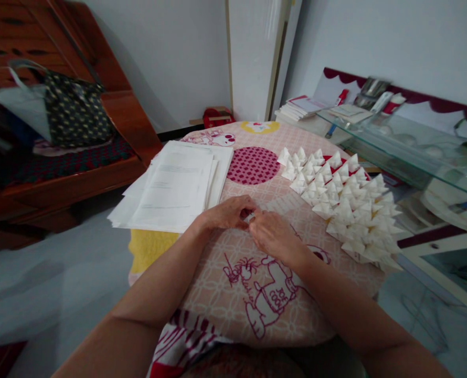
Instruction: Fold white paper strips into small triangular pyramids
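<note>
My left hand (233, 211) and my right hand (272, 231) meet over the middle of the round table, with fingertips pinched together. A small bit of white paper (251, 216) shows between them; the fingers hide most of it. Just beyond my right hand lies a pale sheet of paper (286, 203) with faint lines. A stack of white printed sheets (174, 181) is beside my left hand. To the right, several folded white paper pieces (336, 184) with pointed tips stand in close rows.
A pink patterned cloth (221, 283) covers the table, with a yellow patch (150, 249) hanging at left. The glass shelf (410, 147) stands close on the right. On the left is a wooden bench (119, 126) with a dark patterned bag (76, 107).
</note>
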Tool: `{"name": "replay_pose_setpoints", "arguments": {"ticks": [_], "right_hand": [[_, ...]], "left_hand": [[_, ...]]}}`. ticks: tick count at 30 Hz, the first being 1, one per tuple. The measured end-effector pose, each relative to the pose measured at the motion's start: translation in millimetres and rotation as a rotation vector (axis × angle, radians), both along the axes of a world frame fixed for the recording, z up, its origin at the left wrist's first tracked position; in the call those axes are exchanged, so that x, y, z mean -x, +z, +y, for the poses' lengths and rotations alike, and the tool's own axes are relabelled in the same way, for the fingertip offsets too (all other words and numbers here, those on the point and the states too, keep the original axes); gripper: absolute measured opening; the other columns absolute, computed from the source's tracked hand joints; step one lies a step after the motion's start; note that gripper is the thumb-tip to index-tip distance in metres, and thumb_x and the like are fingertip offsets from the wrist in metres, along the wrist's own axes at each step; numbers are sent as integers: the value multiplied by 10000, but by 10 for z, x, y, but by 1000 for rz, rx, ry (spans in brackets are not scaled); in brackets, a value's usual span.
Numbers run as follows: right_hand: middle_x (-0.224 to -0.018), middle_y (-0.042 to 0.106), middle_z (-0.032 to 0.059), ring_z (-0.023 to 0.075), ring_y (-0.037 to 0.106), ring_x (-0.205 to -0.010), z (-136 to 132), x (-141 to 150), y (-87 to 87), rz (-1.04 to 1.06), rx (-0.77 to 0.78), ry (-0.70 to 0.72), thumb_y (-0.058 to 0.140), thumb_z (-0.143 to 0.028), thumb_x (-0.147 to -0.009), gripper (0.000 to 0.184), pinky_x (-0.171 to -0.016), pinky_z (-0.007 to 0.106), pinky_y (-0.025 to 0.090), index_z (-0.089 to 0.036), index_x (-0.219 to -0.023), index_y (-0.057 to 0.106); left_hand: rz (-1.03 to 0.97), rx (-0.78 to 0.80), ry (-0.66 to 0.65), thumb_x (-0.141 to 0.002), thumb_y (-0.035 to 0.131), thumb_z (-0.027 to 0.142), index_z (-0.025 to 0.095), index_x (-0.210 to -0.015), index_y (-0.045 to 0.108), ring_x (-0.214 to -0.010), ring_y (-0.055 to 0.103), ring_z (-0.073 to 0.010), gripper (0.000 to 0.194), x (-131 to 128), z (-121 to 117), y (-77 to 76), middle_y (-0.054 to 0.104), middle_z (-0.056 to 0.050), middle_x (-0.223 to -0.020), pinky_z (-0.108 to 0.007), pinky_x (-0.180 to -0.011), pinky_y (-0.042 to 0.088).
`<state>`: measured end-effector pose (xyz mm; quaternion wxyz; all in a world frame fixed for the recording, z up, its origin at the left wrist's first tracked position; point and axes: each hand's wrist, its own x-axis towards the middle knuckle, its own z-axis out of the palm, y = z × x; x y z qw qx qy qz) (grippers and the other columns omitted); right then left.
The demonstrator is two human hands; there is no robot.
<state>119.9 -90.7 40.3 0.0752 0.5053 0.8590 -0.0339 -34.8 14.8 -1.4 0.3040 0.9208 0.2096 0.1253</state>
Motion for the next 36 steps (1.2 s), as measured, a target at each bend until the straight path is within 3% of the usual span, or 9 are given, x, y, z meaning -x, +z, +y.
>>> {"name": "replay_pose_setpoints", "arguments": {"ticks": [5, 9, 13, 16, 20, 24, 28, 32, 36], "right_hand": [[-987, 725, 237, 273, 690, -855, 96, -51, -87, 145, -30, -135, 485, -125, -935, 302, -710, 337, 487, -73, -992, 777], [-822, 717, 135, 229, 654, -755, 241, -332, -92, 497, -88, -354, 575, -154, -845, 202, -647, 307, 448, -117, -785, 764], [-626, 650, 31, 134, 552, -532, 347, -530, -138, 1075, 93, -557, 537, -184, -778, 212, -498, 250, 412, -150, -728, 740], [-611, 658, 30, 119, 545, -498, 376, -565, -182, 1315, 279, -595, 576, -236, -725, 162, -448, 227, 423, -157, -708, 716], [-621, 656, 20, 109, 553, -507, 374, -543, -207, 1396, 454, -542, 678, -329, -706, 172, -443, 214, 443, -160, -727, 696], [-549, 589, -13, 93, 497, -472, 369, -518, -229, 1419, 419, -571, 701, -350, -707, 190, -409, 201, 388, -165, -682, 666], [-577, 634, 7, 110, 540, -497, 385, -523, -253, 1459, 393, -651, 724, -365, -704, 202, -428, 214, 418, -167, -707, 685], [-646, 686, 34, 130, 581, -529, 410, -523, -270, 1538, 381, -699, 756, -374, -669, 236, -447, 241, 464, -160, -761, 719], [-634, 687, 38, 127, 580, -516, 405, -511, -266, 1551, 408, -691, 762, -373, -659, 231, -450, 247, 472, -158, -731, 718]], "left_hand": [[-82, 15, 51, -766, 683, 159, 176, -953, 745, -851, 589, -147, 198, -23, -9, -8, 662, -45, -979, -265, -776, 461], [-240, 234, 172, -800, 688, 229, 150, -889, 736, -798, 593, -126, 129, -35, 29, -14, 680, -42, -931, -244, -729, 471], [-361, 497, 200, -829, 684, 285, 115, -861, 702, -718, 577, -104, 174, -29, 41, 15, 672, -37, -823, -228, -670, 458], [-387, 591, 250, -846, 675, 326, 109, -828, 673, -602, 503, -76, 217, -24, 31, 27, 607, 1, -694, -199, -560, 382], [-340, 645, 301, -819, 710, 326, 115, -791, 655, -556, 493, -65, 220, -38, 19, 15, 578, 21, -637, -185, -522, 360], [-353, 761, 306, -835, 721, 450, 117, -750, 660, -577, 563, -89, 349, -63, -23, 35, 626, -8, -646, -207, -556, 449], [-486, 919, 334, -856, 667, 608, 102, -855, 715, -680, 656, -134, 508, -59, -60, 96, 721, -82, -778, -256, -639, 535], [-439, 905, 331, -725, 856, 398, 94, -841, 718, -623, 623, -92, 353, -71, -52, 106, 707, -40, -730, -205, -596, 498], [-453, 868, 449, -806, 791, 323, 107, -725, 669, -557, 585, -77, 261, -115, -58, 75, 658, -9, -634, -198, -550, 471]]}}
